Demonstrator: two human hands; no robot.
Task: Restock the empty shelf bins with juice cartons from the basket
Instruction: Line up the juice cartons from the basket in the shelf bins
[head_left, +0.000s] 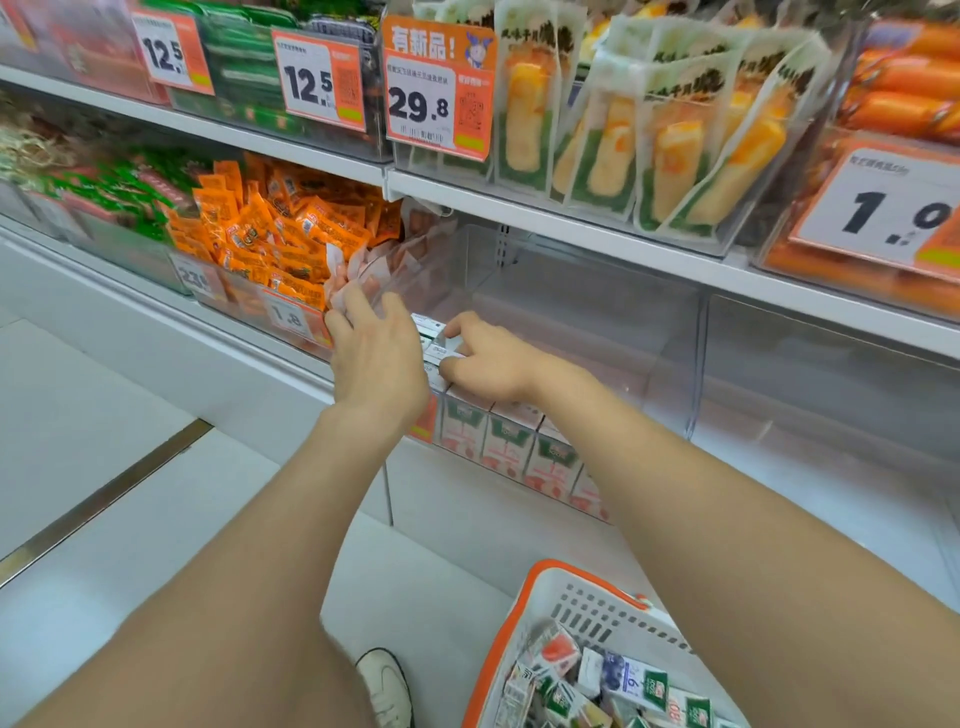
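Closest to me, below and right of my fingers: white slotted plastic basket with orange rim (587, 613). It holds a loose pile of small juice cartons (623, 680), lying at all angles. A white shoe (384, 686) is left of it on the pale floor (441, 597).

Left hand (379, 353): fingers straight and slightly spread, gripping nothing, reaching over the bin's left end. Palm sits right against the carton's left side. Real contact or not, I cannot tell; the hand covers that spot.

Right hand (493, 358): fingers curled, index on top and thumb at the side, pinching one white-and-green juice carton (434, 338). The carton is between my two hands, at the left end of the bin and above the stocked row.

Just under my right fingers is a row of upright white juice cartons with green bands and red fruit print (511, 441), lined along the front wall of the clear plastic shelf bin (597, 322). Behind the row the bin looks bare.

Right of my right hand is a second clear bin (831, 374).

Beyond my left fingertips are pink-white sachets (374, 270), then a heap of orange snack packets (270, 228) further left.

Above my fingers, on the upper shelf: an orange price tag reading 29.8 (436, 104) and clear packs of yellow corn (675, 156).
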